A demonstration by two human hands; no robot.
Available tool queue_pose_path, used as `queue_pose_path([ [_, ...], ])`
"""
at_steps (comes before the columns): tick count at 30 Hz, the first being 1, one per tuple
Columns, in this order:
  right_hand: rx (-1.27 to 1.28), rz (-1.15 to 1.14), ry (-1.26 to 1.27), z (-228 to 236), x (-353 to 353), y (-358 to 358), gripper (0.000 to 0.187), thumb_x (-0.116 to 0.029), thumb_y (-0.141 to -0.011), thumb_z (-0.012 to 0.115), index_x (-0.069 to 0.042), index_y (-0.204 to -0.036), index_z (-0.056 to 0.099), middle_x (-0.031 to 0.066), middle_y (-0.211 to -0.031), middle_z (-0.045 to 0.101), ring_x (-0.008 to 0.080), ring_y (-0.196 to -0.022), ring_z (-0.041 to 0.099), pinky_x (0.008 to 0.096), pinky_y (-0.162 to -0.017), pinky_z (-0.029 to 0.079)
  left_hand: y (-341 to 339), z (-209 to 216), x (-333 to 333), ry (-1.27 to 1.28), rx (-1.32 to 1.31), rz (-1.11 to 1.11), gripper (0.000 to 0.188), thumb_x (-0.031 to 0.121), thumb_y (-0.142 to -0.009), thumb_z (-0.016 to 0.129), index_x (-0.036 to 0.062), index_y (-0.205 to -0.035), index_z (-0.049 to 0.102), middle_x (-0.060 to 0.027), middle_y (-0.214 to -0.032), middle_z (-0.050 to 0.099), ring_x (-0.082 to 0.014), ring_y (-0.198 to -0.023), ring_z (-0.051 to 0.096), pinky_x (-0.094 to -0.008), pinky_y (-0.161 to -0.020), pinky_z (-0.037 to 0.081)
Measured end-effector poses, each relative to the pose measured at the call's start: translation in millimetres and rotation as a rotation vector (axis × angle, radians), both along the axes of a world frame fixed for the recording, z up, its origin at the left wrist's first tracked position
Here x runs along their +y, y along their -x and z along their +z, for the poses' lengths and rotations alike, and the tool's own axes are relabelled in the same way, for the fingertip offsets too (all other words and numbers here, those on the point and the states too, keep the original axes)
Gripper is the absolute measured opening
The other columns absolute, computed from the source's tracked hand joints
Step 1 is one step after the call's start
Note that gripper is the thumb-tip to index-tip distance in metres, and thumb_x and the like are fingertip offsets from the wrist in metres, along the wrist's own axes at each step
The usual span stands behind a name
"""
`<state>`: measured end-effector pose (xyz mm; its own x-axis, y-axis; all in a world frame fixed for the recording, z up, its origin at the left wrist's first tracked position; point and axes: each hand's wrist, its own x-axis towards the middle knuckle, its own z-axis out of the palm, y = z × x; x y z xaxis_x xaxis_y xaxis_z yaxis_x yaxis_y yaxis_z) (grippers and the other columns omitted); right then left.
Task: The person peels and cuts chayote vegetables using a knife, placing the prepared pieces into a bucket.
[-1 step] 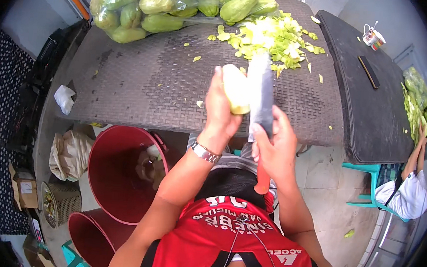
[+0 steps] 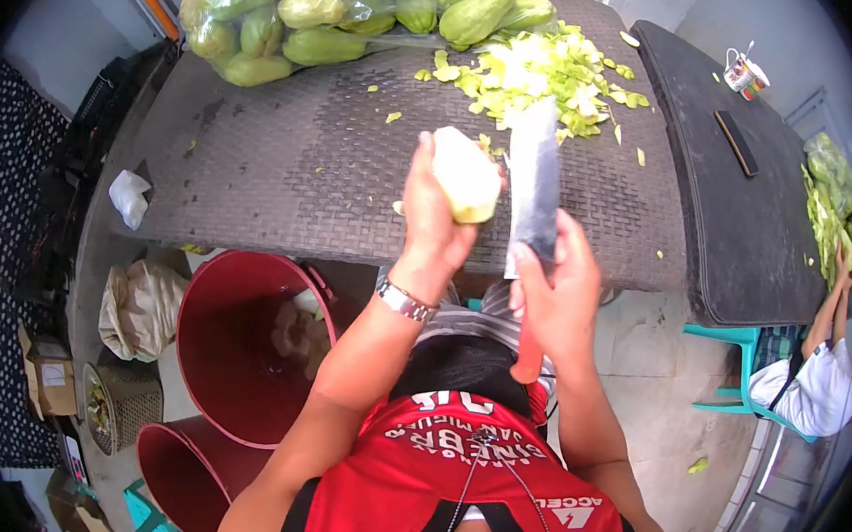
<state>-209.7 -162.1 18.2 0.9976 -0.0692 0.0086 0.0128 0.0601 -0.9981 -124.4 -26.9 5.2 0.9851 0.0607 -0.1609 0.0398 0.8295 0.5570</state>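
Over the near edge of the table, my left hand [image 2: 431,221] is closed around a peeled, pale chayote [image 2: 467,177]. My right hand [image 2: 562,297] grips a broad-bladed knife [image 2: 536,180] by its orange-red handle. The blade points away from me, upright beside the chayote, with a narrow gap between them. Beyond the blade lies a heap of light green peelings [image 2: 551,71]. A clear plastic bag of unpeeled green chayotes [image 2: 315,17] fills the far left of the table, a few of them by its opening.
The brown woven-top table [image 2: 285,155] spans the front. Two dark red buckets [image 2: 239,351] stand below at left, the upper holding pale pieces, near a mesh basket [image 2: 130,408]. On the right, a black table [image 2: 750,221] bears a cup [image 2: 746,74]; a co-worker [image 2: 817,387] handles green vegetables there.
The knife has moved slightly right, away from the chayote, along with my right hand. My left hand and the chayote have shifted a little left.
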Motion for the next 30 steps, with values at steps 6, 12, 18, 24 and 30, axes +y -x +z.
queue_pose_path([
  [6, -0.402, 0.097, 0.525, 33, -14, 2, 0.062, 0.004, -0.085, 0.067, -0.013, -0.144, 0.055, 0.0096, -0.115, 0.051, 0.0082, -0.067, 0.052, 0.0245, -0.058, 0.050, 3, 3, 13, 0.224, -0.065, -0.020, 0.052, 0.050, -0.103, 0.045, 0.0012, -0.112, 0.059, -0.0153, -0.103, 0.066, -0.0313, -0.093, 0.066, -0.0490, -0.083, 0.055],
  [12, -0.482, 0.246, 0.652, 10, -1, 25, 0.060, -0.015, -0.084, 0.080, -0.019, -0.141, 0.061, 0.0081, -0.101, 0.041, 0.0153, -0.068, 0.048, 0.0315, -0.063, 0.047, 2, 4, 16, 0.345, -0.155, -0.080, 0.058, 0.058, -0.098, 0.050, 0.0009, -0.108, 0.060, -0.0157, -0.101, 0.066, -0.0332, -0.094, 0.065, -0.0527, -0.089, 0.053],
  [18, -0.538, 0.227, 0.658, 3, -1, 27, 0.061, -0.020, -0.083, 0.080, -0.017, -0.141, 0.060, 0.0081, -0.099, 0.040, 0.0161, -0.068, 0.047, 0.0312, -0.063, 0.047, 5, 8, 15, 0.302, -0.165, -0.042, 0.058, 0.057, -0.098, 0.049, 0.0003, -0.107, 0.060, -0.0164, -0.097, 0.065, -0.0325, -0.091, 0.066, -0.0494, -0.087, 0.054],
  [24, -0.528, 0.218, 0.633, 2, -1, 28, 0.056, -0.016, -0.087, 0.077, -0.016, -0.140, 0.061, 0.0080, -0.097, 0.041, 0.0172, -0.070, 0.046, 0.0308, -0.064, 0.046, 8, 11, 14, 0.290, -0.147, -0.043, 0.058, 0.057, -0.099, 0.048, 0.0001, -0.107, 0.060, -0.0174, -0.098, 0.065, -0.0325, -0.090, 0.066, -0.0481, -0.086, 0.055],
  [30, -0.536, 0.165, 0.611, -5, 3, 22, 0.052, -0.012, -0.088, 0.075, -0.015, -0.139, 0.063, 0.0088, -0.095, 0.044, 0.0175, -0.070, 0.046, 0.0306, -0.063, 0.046, 13, 10, 8, 0.212, -0.188, 0.005, 0.060, 0.058, -0.101, 0.044, 0.0002, -0.109, 0.059, -0.0170, -0.099, 0.065, -0.0329, -0.090, 0.065, -0.0481, -0.086, 0.055],
])
